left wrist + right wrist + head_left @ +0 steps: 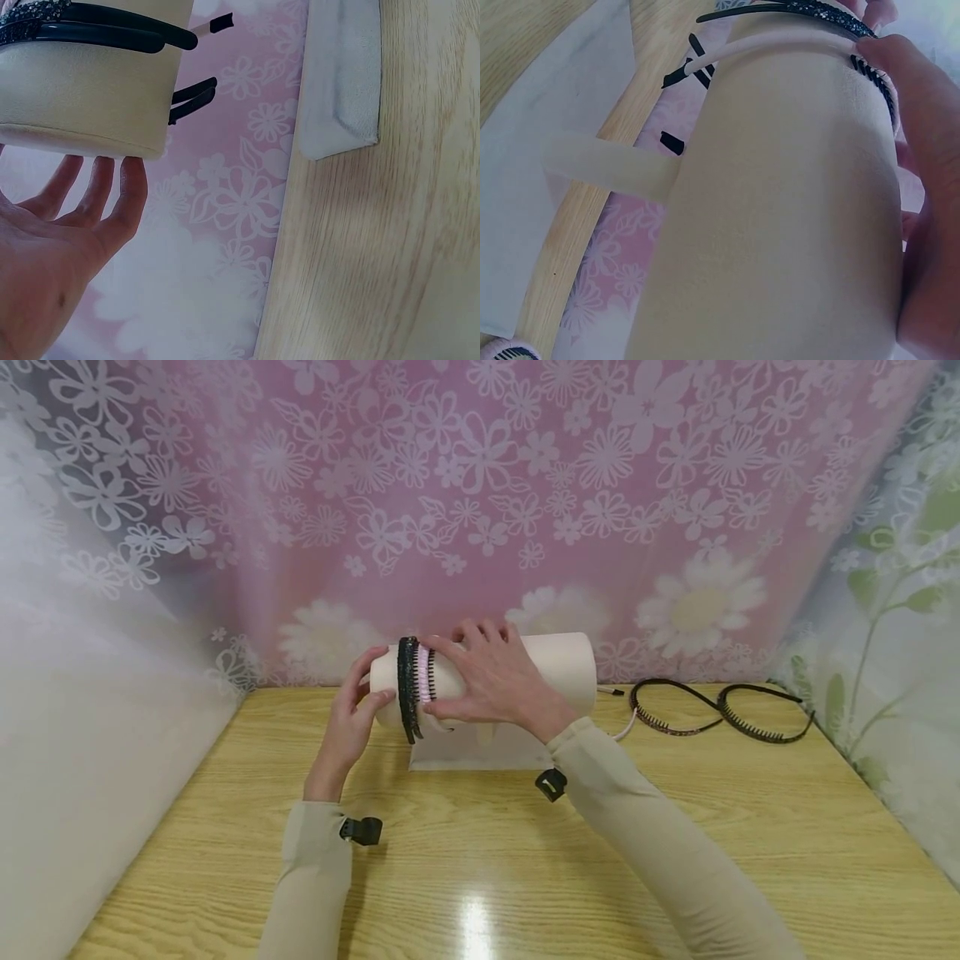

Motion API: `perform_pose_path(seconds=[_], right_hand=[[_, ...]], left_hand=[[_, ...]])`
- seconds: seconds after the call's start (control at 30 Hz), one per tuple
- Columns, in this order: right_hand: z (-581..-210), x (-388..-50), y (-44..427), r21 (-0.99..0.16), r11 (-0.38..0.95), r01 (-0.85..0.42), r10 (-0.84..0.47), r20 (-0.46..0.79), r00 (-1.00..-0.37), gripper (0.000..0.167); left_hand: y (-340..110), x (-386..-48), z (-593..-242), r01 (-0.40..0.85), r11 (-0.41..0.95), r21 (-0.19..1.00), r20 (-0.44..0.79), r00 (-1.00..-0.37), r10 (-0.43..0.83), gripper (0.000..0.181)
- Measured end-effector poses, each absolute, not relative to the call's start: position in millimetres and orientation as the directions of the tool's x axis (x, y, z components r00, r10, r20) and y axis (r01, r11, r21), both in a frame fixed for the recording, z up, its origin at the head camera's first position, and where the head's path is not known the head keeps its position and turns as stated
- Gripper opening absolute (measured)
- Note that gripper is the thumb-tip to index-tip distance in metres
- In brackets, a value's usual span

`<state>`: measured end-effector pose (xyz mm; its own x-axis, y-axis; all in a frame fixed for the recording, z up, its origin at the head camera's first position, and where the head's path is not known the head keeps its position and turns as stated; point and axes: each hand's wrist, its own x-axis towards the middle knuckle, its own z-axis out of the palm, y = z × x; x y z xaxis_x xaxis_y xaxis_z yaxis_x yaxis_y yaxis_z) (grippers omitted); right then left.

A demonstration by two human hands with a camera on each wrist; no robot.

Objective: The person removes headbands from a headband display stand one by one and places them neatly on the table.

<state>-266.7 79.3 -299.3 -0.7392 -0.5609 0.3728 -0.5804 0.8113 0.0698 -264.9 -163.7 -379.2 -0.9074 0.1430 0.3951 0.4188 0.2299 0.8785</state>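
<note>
A cream cylindrical headband stand (558,668) lies level above its pale base (480,756). Around its left part sits a black glittery headband (407,689). Just right of that is a pink headband (423,672) with dark comb teeth. My left hand (348,722) grips the stand's left end, thumb at the front; the left wrist view shows its fingertips against the end's edge. Over the top reaches my right hand (495,681), holding the pink headband between thumb and forefinger. The right wrist view shows the headband's black-tipped end (676,76) jutting past the cylinder's side.
Right of the stand, two dark toothed headbands, one nearer (675,731) and one farther right (761,737), lie on the wooden table (450,860). A pale headband end (626,727) shows beside them. Behind hangs a pink floral curtain (450,527).
</note>
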Motion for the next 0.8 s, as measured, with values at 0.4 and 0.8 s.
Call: perform_pose_path(seconds=[0.4,0.8], right_hand=[[-294.9,-265.9,84.0,0.018,0.787,-0.617,-0.578,0.372,-0.726,0.085],[-290.5,-264.3,86.6,-0.010,0.792,-0.611,-0.575,0.328,-0.750,0.089]], left_hand=[[-164.0,-264.1,-378.5,0.412,0.227,0.882,0.388,-0.911,0.142,0.054],[-162.9,-262.5,-375.9,0.418,0.221,0.881,0.394,-0.907,0.146,0.055]])
